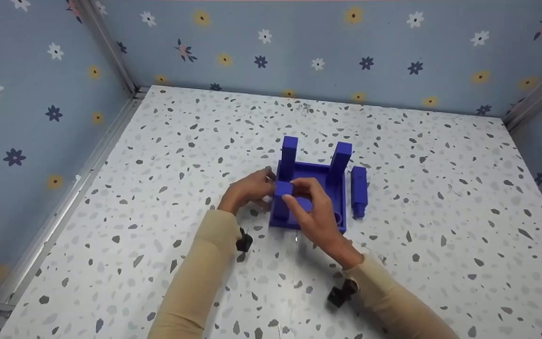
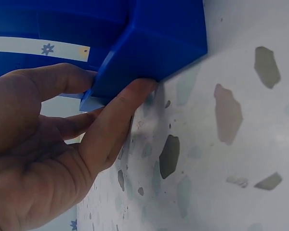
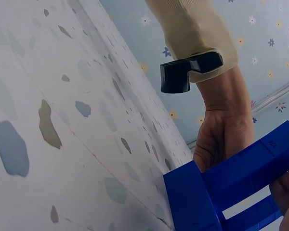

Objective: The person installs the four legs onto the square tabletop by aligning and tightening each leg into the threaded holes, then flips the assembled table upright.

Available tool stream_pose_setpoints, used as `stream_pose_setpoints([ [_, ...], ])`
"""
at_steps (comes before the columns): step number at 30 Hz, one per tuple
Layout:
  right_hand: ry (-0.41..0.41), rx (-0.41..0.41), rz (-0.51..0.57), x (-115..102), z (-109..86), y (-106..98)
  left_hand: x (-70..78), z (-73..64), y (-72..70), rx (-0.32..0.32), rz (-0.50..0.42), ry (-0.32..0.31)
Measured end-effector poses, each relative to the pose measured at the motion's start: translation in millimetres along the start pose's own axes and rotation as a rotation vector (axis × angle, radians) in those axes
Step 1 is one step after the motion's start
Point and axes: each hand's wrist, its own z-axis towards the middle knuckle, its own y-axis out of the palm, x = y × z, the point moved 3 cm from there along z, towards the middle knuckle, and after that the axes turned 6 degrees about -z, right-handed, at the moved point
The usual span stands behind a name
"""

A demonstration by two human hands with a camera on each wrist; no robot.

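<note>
An upturned blue toy tabletop (image 1: 313, 170) with a raised rim lies on the speckled surface. Two blue legs stand at its far corners: the far left leg (image 1: 289, 155) and the far right leg (image 1: 340, 160). My right hand (image 1: 318, 216) pinches the upper end of the near left leg (image 1: 283, 189) between thumb and fingers. Gripping the tabletop's left edge is my left hand (image 1: 250, 188), its fingers partly hidden; the left wrist view shows that hand (image 2: 53, 144) with digits on both sides of the edge. A round hole (image 1: 338, 218) shows at the near right corner.
Right of the tabletop lies a loose blue leg (image 1: 359, 188), its threaded end toward me. Flowered blue panels (image 1: 318, 47) border the white speckled table (image 1: 440, 197) at the back and sides. Black wrist cameras (image 1: 341, 294) hang under both forearms.
</note>
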Motion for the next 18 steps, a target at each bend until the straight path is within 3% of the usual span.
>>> stream_pose_setpoints([
  [9,0.083,-0.023,0.08,4.8,-1.4,-1.7,-1.1,0.2,0.7,-0.004,-0.004,-0.001],
  [18,0.153,-0.023,0.117,38.7,-2.4,-13.6,-1.5,0.7,-0.3,-0.019,-0.058,-0.009],
])
